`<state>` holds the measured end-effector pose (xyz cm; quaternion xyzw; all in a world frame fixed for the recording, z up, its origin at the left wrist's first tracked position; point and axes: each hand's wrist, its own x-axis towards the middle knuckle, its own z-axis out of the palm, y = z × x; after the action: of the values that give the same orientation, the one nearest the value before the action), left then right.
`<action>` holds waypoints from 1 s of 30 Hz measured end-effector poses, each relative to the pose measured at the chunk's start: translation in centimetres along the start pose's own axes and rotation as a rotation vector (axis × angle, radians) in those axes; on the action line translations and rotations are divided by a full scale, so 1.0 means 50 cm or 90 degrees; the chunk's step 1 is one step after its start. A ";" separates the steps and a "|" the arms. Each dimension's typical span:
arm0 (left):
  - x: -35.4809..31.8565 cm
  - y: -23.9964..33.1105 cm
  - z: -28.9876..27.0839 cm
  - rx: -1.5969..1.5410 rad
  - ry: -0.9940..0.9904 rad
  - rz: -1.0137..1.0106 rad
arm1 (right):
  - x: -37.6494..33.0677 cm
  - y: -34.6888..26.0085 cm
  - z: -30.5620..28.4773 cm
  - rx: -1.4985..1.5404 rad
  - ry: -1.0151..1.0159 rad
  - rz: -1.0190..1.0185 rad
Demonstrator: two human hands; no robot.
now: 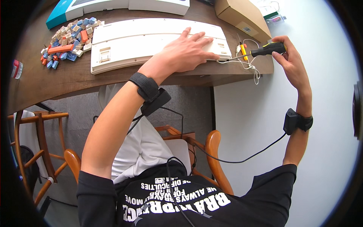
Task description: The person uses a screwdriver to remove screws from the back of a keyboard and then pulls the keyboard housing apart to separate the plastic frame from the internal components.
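A white keyboard [132, 39] lies underside up on the brown table, showing its flip-out feet and small screw holes. My left hand [185, 53] rests flat on its right half with the fingers spread, holding nothing. In my right hand [293, 62] is a screwdriver [267, 49] with a black and yellow handle, held nearly level with its shaft pointing left. The tip reaches the keyboard's near right edge, close to my left thumb; whether it sits in a gap or only touches there, I cannot tell.
Loose keycaps [72, 41] are heaped left of the keyboard. At the right lie a yellow tool [242, 51] and a white cable [255, 72]. Behind stand a cardboard box [242, 15] and a white-and-teal box [102, 7]. A white wall [321, 75] borders the right.
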<state>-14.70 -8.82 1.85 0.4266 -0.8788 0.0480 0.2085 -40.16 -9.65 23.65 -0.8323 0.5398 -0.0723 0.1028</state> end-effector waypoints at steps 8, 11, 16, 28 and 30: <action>0.002 -0.003 -0.004 -0.008 -0.012 0.007 | -0.012 0.021 -0.017 -0.024 0.106 -0.065; 0.007 -0.001 -0.012 -0.024 -0.026 0.010 | -0.014 0.026 -0.014 -0.018 0.107 -0.067; 0.011 0.010 -0.017 0.021 -0.036 0.008 | -0.013 0.032 -0.002 -0.009 0.104 -0.061; 0.008 0.020 -0.012 0.092 -0.031 0.029 | -0.007 0.055 0.008 -0.015 0.111 -0.110; 0.012 0.023 -0.012 0.097 -0.038 0.025 | -0.008 0.055 0.006 -0.038 0.126 -0.122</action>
<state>-15.74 -8.37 2.78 0.4252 -0.8866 0.1060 0.1484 -42.68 -10.37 22.65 -0.8716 0.4673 -0.1475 0.0167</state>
